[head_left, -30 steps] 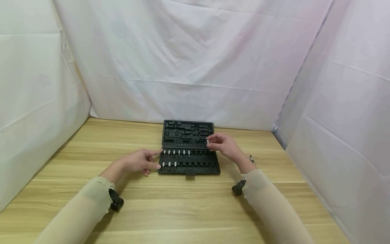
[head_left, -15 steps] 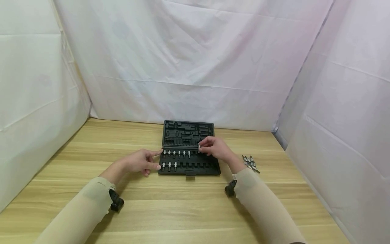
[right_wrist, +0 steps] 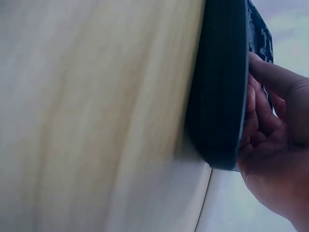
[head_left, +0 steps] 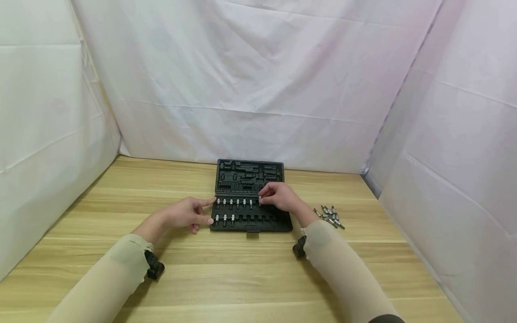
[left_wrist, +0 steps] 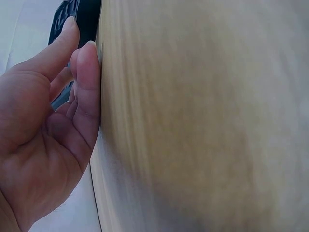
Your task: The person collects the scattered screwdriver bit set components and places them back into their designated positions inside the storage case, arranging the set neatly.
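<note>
Beyond the sleeves [head_left: 109, 269] nearest us, we see the left hand [head_left: 186, 213], thumb and forefinger spread, touching the left edge of the black case [head_left: 242, 211], the right hand [head_left: 282, 198] pinching a silver bit [head_left: 260, 200] at the case's back row, and the lid [head_left: 244, 177] behind.

Wooden table [head_left: 226, 278] — case [head_left: 245, 211], metal bits [head_left: 332, 217]

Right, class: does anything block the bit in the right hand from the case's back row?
Nothing visible does. The right hand holds the bit at the case's back row, just right of six seated bits, but hides part of that row.
</note>
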Available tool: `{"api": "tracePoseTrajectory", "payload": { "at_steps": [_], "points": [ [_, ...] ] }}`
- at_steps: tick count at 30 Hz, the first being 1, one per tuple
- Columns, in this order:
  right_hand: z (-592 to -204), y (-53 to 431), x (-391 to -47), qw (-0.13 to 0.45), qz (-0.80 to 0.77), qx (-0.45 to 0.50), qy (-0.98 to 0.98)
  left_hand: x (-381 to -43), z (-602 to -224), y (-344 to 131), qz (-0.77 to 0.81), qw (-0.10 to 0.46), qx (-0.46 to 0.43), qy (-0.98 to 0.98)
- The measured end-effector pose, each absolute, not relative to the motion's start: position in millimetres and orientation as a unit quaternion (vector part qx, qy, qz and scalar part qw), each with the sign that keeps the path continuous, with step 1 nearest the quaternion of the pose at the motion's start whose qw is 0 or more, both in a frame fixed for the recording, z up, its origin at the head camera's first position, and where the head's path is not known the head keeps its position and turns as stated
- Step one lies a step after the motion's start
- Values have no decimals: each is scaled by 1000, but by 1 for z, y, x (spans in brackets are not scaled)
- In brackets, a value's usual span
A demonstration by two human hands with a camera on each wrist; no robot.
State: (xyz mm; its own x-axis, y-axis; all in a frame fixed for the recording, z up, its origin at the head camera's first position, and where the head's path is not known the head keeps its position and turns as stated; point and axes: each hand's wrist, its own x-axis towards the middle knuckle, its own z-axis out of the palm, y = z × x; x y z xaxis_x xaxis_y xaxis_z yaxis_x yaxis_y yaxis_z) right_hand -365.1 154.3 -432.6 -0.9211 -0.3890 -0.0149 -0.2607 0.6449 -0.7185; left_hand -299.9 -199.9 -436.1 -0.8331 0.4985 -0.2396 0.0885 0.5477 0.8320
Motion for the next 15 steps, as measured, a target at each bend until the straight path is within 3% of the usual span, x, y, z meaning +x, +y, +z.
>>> {"api": "tracePoseTrajectory", "payload": {
  "at_steps": [15],
  "points": [
    [-436, 151, -367, 110, -358, -180, 910, -299, -436, -200, 436, 230, 169, 854]
  ]
}}
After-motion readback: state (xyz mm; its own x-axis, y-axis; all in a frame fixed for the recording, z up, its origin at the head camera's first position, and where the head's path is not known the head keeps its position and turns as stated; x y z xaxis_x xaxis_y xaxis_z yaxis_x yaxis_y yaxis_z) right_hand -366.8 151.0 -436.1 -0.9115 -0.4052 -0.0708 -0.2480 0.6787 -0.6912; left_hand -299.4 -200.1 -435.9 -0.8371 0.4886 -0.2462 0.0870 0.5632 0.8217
